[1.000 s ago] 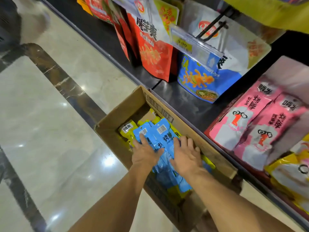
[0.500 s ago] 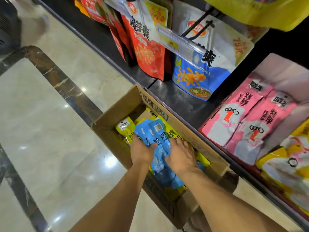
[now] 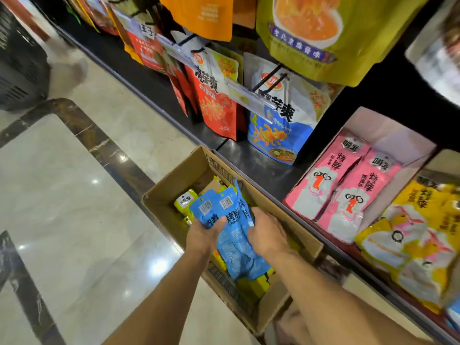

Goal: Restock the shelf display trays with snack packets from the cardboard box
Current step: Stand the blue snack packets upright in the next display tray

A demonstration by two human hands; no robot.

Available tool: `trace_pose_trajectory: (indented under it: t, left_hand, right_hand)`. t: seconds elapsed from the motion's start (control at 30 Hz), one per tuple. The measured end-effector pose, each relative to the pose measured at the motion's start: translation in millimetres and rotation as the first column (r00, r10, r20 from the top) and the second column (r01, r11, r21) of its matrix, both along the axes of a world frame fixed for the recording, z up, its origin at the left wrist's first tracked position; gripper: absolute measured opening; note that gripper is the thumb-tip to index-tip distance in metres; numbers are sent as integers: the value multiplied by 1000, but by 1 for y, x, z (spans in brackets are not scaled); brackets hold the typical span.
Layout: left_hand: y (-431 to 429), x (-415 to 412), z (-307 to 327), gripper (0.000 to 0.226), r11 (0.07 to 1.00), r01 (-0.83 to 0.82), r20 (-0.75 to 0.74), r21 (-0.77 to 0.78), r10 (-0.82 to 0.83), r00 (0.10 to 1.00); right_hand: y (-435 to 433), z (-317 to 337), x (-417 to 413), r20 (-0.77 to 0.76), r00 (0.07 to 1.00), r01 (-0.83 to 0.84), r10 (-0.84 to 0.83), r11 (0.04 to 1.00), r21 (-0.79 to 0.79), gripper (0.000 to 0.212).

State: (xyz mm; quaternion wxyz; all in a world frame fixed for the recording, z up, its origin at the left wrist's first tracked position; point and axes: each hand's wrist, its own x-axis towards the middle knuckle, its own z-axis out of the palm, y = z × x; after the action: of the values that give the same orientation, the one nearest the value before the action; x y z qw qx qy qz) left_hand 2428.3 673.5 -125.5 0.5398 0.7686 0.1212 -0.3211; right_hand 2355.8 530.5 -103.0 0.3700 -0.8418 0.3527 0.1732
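Observation:
An open cardboard box (image 3: 171,188) sits on the floor against the shelf base, holding blue and yellow snack packets. My left hand (image 3: 202,236) and my right hand (image 3: 267,235) both grip a bundle of blue packets (image 3: 230,220), lifted and tilted up out of the box. Yellow packets (image 3: 184,202) lie underneath and at the box's far end. On the shelf to the right stands a white display tray (image 3: 388,138) with pink packets (image 3: 331,185), and beside it a tray with yellow packets (image 3: 418,235).
Large red (image 3: 216,100) and blue-white (image 3: 278,120) snack bags hang on pegs above the dark shelf base (image 3: 251,158). A green-yellow bag (image 3: 331,33) hangs higher. Glossy tiled floor (image 3: 74,195) spreads left. A dark basket (image 3: 17,63) stands at far left.
Both hands have closed around the blue packets and raised them from lying flat in the box to a tilted, lifted bundle. The camera has come closer to the shelf.

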Motion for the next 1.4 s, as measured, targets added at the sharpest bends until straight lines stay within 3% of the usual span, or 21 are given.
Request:
trace_pose_trajectory:
  t: [0.17,0.4,0.57,0.8,0.9,1.1,1.23,1.33,1.4]
  left_hand:
    - [0,8,28,18,999,-13,139,32,9,990]
    - [-2,22,102,6,993,-33,246,-112,60,967]
    - [-11,24,156,24,984,54,332,-168,5,943]
    - [-40,1,234,64,979,129,355,-158,-66,933]
    - [-53,-20,264,75,956,283,388,-73,-234,891]
    - [-85,-75,320,59,861,509,506,0,-439,742]
    - [-107,-112,353,33,738,675,580,-9,-545,605]
    - [-124,-148,378,20,683,726,571,-80,-565,595]
    - [-134,-171,389,25,656,753,557,-59,-604,570]
  right_hand:
    - [-4,25,-5,43,997,61,-61,998,9,29]
    - [-13,83,-14,177,976,124,-127,992,29,32]
    - [-17,131,-24,306,925,194,-225,972,131,20]
    - [-24,198,-58,471,792,262,-390,912,315,32]
    - [-30,227,-81,510,737,304,-445,891,337,32]
    - [-48,284,-152,581,610,412,-539,842,349,33]
    - [-58,310,-212,601,442,461,-666,743,485,37]
    - [-64,326,-250,607,326,479,-724,680,554,33]
    - [-67,335,-275,622,268,488,-736,660,571,31]
